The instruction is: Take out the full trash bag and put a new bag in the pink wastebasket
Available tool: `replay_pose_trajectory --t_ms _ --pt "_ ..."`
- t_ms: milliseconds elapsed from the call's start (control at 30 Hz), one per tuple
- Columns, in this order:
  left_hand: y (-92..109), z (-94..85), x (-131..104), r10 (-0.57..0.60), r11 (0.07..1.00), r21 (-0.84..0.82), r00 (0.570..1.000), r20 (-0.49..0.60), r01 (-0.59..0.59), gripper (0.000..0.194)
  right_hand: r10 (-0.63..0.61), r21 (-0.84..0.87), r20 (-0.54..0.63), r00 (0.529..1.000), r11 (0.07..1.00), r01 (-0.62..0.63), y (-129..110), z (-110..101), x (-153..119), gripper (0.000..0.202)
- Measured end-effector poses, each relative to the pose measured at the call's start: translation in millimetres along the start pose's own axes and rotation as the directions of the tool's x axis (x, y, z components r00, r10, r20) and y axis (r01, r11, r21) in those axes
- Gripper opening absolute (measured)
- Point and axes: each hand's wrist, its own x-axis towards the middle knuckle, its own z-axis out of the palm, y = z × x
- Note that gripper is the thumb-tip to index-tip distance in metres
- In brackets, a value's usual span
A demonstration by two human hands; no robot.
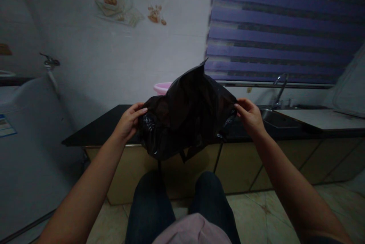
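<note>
A black plastic bag (pixel 191 111) is stretched out between my two hands, in front of the counter edge. My left hand (pixel 130 120) pinches its left side between thumb and fingers. On the opposite side, my right hand (pixel 249 114) grips the bag's edge the same way. The upper edge rises to a point in the middle, and loose folds hang down below. Behind the bag, the rim of a pink basin (pixel 162 88) shows; the rest of it is hidden.
A dark countertop (pixel 105 124) runs across above yellowish cabinets (pixel 239 166). To the right are a metal sink (pixel 281 119), a curved faucet (pixel 281 88) and a white board (pixel 322 118). A white appliance (pixel 34 141) stands at the left, near a wall tap (pixel 49 61).
</note>
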Motion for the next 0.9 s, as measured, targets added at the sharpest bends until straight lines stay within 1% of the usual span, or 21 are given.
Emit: replay_pose_trajectory --t_ms 200,400,500,733,900 --pt "-0.9 -1.1 0.7 -0.015 1.000 -0.023 1.000 -0.015 0.015 0.024 0.023 0.034 -0.013 1.000 0.999 -0.022 0.4 -0.8 0.6 0.036" --pt "-1.3 -2.0 0.5 0.007 1.000 -0.002 1.000 -0.015 -0.007 0.024 0.048 0.063 -0.020 0.999 0.997 -0.046 -1.5 0.3 0.2 0.035" --pt "-0.8 -2.3 -0.3 0.004 1.000 0.015 1.000 -0.016 -0.003 0.025 0.049 0.051 -0.017 0.999 0.998 -0.048 -0.3 -1.3 0.4 0.034" --pt "-1.0 -2.7 -0.9 0.018 1.000 0.020 0.999 -0.035 -0.017 0.026 0.000 -0.034 0.003 1.000 0.999 0.000 3.4 -5.9 0.6 0.032" --pt "-0.3 -3.1 -1.7 -0.005 1.000 0.007 0.999 -0.043 0.006 0.031 0.021 -0.018 -0.028 0.999 1.000 -0.022 3.4 -6.9 1.2 0.033"
